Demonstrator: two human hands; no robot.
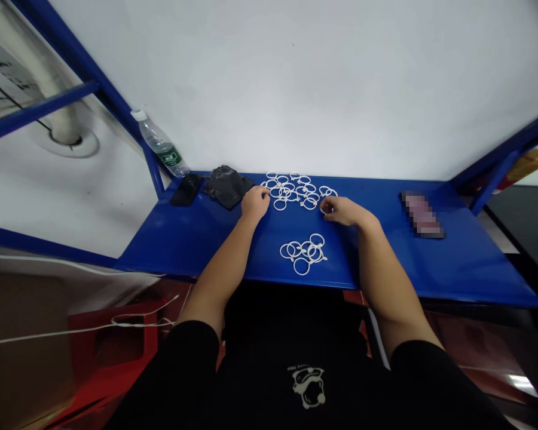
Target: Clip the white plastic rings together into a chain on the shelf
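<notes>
Many white curtain rings (291, 195), each with a small eyelet, lie in a loose pile toward the back of the blue table (197, 245). At the pile's left edge is my left hand (254, 203), its fingers curled together; what is between the fingertips is hidden. My right hand (343, 211), to the right of the pile, pinches one white ring (323, 208) between thumb and fingers. A smaller group of similar rings (302, 266) lies nearer the table's front edge, between my forearms, some overlapping.
On the left stand a clear plastic bottle (161, 143), a black phone-like slab (186, 189) and a crumpled black bag (228, 186). A blurred-out pinkish flat object (422, 214) lies on the right. Blue frame posts and a white wall bound the table.
</notes>
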